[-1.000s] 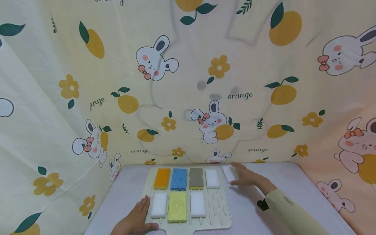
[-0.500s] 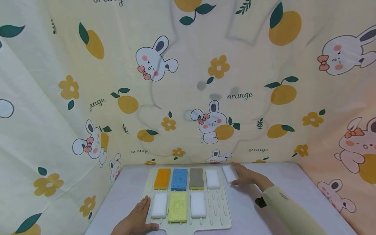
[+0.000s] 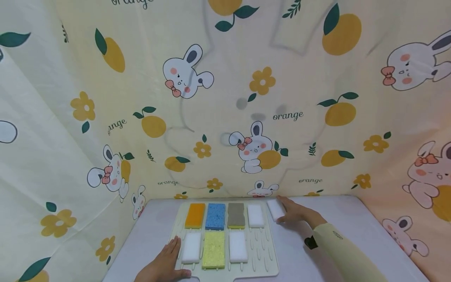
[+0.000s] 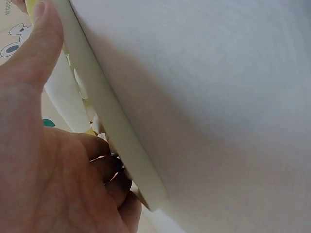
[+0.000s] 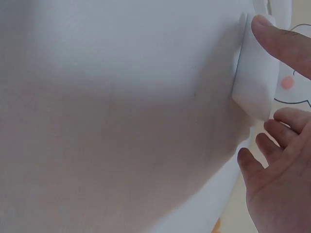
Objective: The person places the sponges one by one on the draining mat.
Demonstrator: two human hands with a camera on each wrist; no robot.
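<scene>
A cream board [image 3: 258,270] with raised ribs and a handle lies on the table. Several sponges sit on it in two rows: orange [image 3: 195,215], blue [image 3: 215,216], grey-topped [image 3: 236,215] and white [image 3: 255,215] behind; white [image 3: 191,247], yellow [image 3: 213,250] and white [image 3: 238,246] in front. My left hand [image 3: 162,262] rests against the board's front-left corner, fingers along its left side, thumb at the front edge. Just off its back-right corner, my right hand [image 3: 294,211] holds another white sponge [image 3: 275,209] lying on the table, thumb at the near end, fingers toward the far end.
The white table [image 3: 327,243] ends at a hanging cloth [image 3: 225,156] printed with rabbits and oranges, which rises at the back and both sides. A small dark object [image 3: 311,242] shows under the right sleeve [image 3: 338,246].
Both hands and the sponges stay in place. Only the right forearm and sleeve have shifted slightly left.
</scene>
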